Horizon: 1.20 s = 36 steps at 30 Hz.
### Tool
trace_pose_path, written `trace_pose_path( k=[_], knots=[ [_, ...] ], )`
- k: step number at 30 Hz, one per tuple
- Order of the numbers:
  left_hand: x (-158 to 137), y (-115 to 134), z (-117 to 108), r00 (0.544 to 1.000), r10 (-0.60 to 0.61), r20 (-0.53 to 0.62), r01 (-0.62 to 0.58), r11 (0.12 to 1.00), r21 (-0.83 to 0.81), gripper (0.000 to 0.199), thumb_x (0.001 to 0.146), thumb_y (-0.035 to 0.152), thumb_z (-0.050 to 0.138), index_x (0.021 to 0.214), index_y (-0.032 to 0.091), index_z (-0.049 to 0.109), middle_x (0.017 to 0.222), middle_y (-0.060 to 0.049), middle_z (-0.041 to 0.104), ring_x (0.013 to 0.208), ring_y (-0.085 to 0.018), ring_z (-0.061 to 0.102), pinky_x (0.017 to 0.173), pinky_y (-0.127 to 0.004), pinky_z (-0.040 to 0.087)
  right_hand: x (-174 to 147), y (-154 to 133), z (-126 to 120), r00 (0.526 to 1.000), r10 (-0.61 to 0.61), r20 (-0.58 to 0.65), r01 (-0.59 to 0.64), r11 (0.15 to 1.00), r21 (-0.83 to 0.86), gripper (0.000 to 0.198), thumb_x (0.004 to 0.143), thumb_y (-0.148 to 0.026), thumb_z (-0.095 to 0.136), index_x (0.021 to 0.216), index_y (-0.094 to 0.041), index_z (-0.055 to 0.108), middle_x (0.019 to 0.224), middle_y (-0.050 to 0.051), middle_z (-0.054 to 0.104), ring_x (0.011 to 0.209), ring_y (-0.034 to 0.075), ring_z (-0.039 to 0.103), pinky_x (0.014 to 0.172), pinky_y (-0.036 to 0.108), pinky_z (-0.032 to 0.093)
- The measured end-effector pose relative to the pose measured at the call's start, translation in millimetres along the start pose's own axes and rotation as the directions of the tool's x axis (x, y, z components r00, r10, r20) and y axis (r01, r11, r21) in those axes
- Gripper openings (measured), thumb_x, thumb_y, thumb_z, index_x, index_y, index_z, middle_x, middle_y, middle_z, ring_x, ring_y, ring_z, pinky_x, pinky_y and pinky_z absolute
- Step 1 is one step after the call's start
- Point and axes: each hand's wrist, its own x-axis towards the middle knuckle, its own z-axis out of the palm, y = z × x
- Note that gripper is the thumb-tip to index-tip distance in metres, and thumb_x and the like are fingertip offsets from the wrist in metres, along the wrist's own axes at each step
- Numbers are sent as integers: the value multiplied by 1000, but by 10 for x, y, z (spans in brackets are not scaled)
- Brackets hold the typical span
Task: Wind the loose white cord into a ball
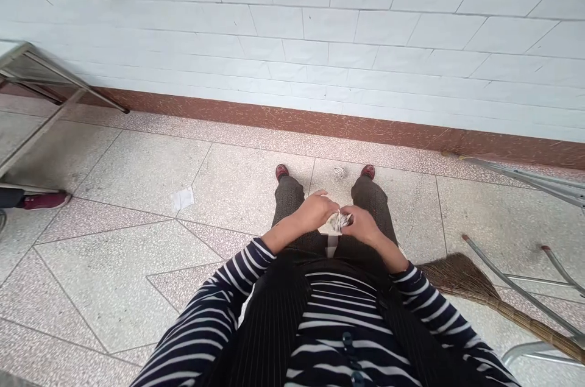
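While the left hand [316, 211] and right hand [364, 226], fingers nearly closed, grip a pale bundle [337, 223] above the speckled floor [249, 177], a whitish ball [339, 172] lies near its edge below the tiled wall [301, 21].

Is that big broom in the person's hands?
No, the broom is off to the right, while both hands hold a small whitish bundle.

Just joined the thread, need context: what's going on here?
A person's left hand and right hand hold a small pale bundle with white and dark strands in front of their lap. A small white ball with dark lines sits on the speckled stone floor between their feet. A brown straw broom is to their right.
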Motion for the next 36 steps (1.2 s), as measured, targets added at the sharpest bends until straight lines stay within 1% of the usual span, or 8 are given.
trace_pose_path(
  k=[4,7,11,17,23,27,32,36],
  knots=[
    [33,-87,3,1000,12,-13,-13,995,-94,29,103,23,44,90,18,70,88,-4,74,86,-17,66,112,-35,36,-182,-156,-48,982,25,188,-63,978,196,26,55,-18,74,81,-19,72,73,-4,68,67,16,61,64,26,48],
    [53,-98,101,996,-73,-54,62,981,-184,28,102,29,48,94,18,72,94,-7,76,95,-20,66,98,-31,44,-294,-281,-160,980,104,169,-177,845,505,37,52,-19,81,88,-19,74,82,-1,73,74,18,65,71,30,53],
    [59,-88,245,983,-184,-20,168,933,-319,27,100,28,49,95,17,73,95,-6,76,91,-19,67,83,-26,46,-384,-408,-237,985,171,10,-133,727,673,38,47,-19,89,82,-20,73,79,-1,72,75,18,65,71,32,55],
    [37,-75,268,968,-250,-2,228,889,-398,28,99,31,50,85,17,70,81,0,72,72,-13,61,73,-22,42,-203,-493,-366,933,237,-271,23,712,702,41,49,-28,90,83,-20,70,80,1,72,73,21,67,71,40,60],
    [81,-75,55,959,-281,-26,214,784,-583,26,97,23,45,107,15,68,71,2,67,61,-10,54,66,-20,42,-62,-738,-538,903,98,-419,205,759,618,40,52,-26,89,86,-20,67,83,1,72,76,21,66,72,39,59],
    [89,-37,-125,963,-268,-39,194,783,-591,25,95,22,45,98,15,69,77,0,70,74,-12,61,76,-22,46,-40,-827,-691,891,31,-453,225,837,500,42,53,-24,88,89,-21,66,81,1,72,74,21,67,68,35,55],
    [75,164,-182,988,-150,19,134,812,-567,30,96,24,46,74,16,66,80,-2,71,79,-14,64,81,-23,47,162,-655,-696,843,-50,-535,100,993,65,43,65,-26,81,103,-22,62,85,3,73,72,24,69,67,35,52],
    [111,139,-164,991,-103,-86,76,957,-278,29,96,24,52,71,18,66,69,-1,65,73,-15,62,93,-28,46,270,-386,-421,915,-236,-328,132,942,-310,36,68,-17,70,103,-22,66,104,7,70,81,24,66,72,35,48]
  ],
)
